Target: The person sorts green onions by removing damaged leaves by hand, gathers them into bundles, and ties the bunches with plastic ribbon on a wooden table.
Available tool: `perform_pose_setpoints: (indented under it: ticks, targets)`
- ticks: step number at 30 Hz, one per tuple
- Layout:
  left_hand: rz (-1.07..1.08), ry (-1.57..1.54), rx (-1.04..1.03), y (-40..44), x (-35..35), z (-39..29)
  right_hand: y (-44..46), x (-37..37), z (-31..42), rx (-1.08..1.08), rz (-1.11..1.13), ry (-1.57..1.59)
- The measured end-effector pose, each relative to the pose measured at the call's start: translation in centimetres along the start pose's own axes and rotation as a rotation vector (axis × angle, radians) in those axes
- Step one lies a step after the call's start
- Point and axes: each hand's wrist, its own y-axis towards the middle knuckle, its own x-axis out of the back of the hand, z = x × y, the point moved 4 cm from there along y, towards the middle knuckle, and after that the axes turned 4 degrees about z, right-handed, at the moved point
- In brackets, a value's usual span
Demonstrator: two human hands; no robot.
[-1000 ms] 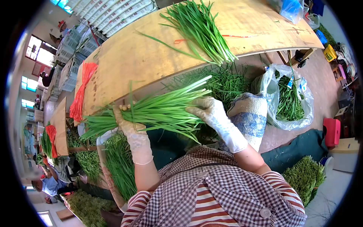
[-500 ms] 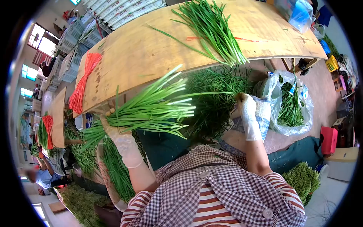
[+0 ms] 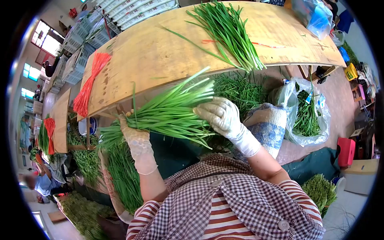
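Observation:
My left hand [image 3: 134,134], in a thin whitish glove, is closed around the leafy part of a bunch of garlic chives [image 3: 172,110]. The pale stem ends fan out to the upper right, just off the table's near edge. My right hand [image 3: 222,118], gloved too, is at the right side of this bunch, its fingers pinched on stalks near the pale ends; the fingertips are partly lost among the green. Another pile of garlic chives [image 3: 230,34] lies on the wooden table [image 3: 148,52], across an orange-red tie strip.
A bundle of red ties [image 3: 91,84] lies at the table's left end. Loose greens [image 3: 240,90] are heaped below the near edge. At right stand a clear plastic bag [image 3: 320,134] of greens and a red box [image 3: 345,152]. Another person [image 3: 48,182] works at far left.
My right hand has come left from beside the woven sack to the held bunch; the long stalk stretched out to it no longer shows. My left hand keeps its grip, shifted slightly right.

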Motion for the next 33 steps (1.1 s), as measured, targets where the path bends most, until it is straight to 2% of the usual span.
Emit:
perform_pose_setpoints:
  ticks: [3,4,5,7,8,9,11,12,13,14,17,19,21,23,24,25,27,29,30,31,33]
  targets:
    - [-0.066,0.017,0.046,-1.1,-0.8,0.0,0.2,0.9,0.9,0.042,-0.089,-0.097]
    - [-0.067,0.017,0.057,-1.1,-0.9,0.0,-0.2,1.4,0.7,-0.006,-0.083,-0.08]
    - [-0.035,0.028,0.029,-0.9,-0.8,-0.2,-0.8,1.8,0.1,-0.061,-0.179,-0.042]
    - [0.026,0.054,-0.027,-0.4,-0.4,-0.9,-1.7,2.1,-0.8,-0.151,-0.117,-0.106]
    - [-0.009,-0.005,-0.052,-0.5,-0.1,-1.0,-3.2,1.2,-1.9,-0.219,-0.05,-0.131]
    - [0.107,-0.012,-0.057,-0.1,0.1,-1.3,-5.0,0.5,-3.6,-0.248,-0.116,-0.093]
    - [0.338,-0.036,-0.077,1.0,1.1,-2.4,-10.1,0.1,-7.6,-0.776,0.099,-0.119]
    - [0.349,-0.072,-0.078,0.7,0.8,-2.9,-14.4,-1.1,-11.3,-0.922,0.307,-0.147]
    - [0.346,-0.089,-0.065,0.4,0.7,-3.1,-14.0,-1.0,-12.1,-1.066,0.521,-0.173]
    - [0.344,-0.101,-0.049,0.3,0.6,-3.3,-13.0,0.4,-11.1,-0.915,0.402,-0.179]
    - [0.386,-0.115,-0.015,-0.9,-0.6,-2.9,-3.1,3.2,-6.7,-0.751,-0.109,0.47]
    - [0.407,-0.08,0.015,-1.2,-1.2,-2.1,0.8,3.9,-5.1,-0.641,0.05,0.441]
    - [0.426,-0.139,0.069,-0.5,-0.8,-1.2,2.1,2.0,-4.7,-0.737,0.302,0.629]
    - [0.436,-0.164,0.104,-0.3,-0.7,-1.0,1.1,-1.0,-4.9,-0.934,0.558,0.96]
    - [0.435,-0.16,0.116,-0.3,-0.8,-1.0,1.6,-1.5,-4.4,-0.931,0.52,1.106]
    - [0.432,-0.157,0.128,-0.5,-0.7,-1.0,1.1,-2.3,-4.4,-0.887,0.437,1.097]
    - [0.44,-0.112,0.066,-1.1,-1.1,-1.2,0.6,-2.4,-3.7,-0.923,0.316,1.291]
    - [0.451,-0.067,0.01,-1.6,-1.4,-1.6,-1.8,-2.6,-5.2,-1.02,0.268,1.139]
    - [0.453,-0.087,-0.023,-1.2,-1.1,-2.0,-2.7,-1.9,-5.9,-1.087,0.173,1.02]
    - [0.455,-0.108,-0.055,-0.5,-0.5,-2.8,-3.8,-1.2,-6.9,-1.051,0.063,1.04]
    - [0.42,-0.124,-0.085,0.4,0.5,-4.0,-10.5,-1.5,-11.6,-1.278,-0.076,0.631]
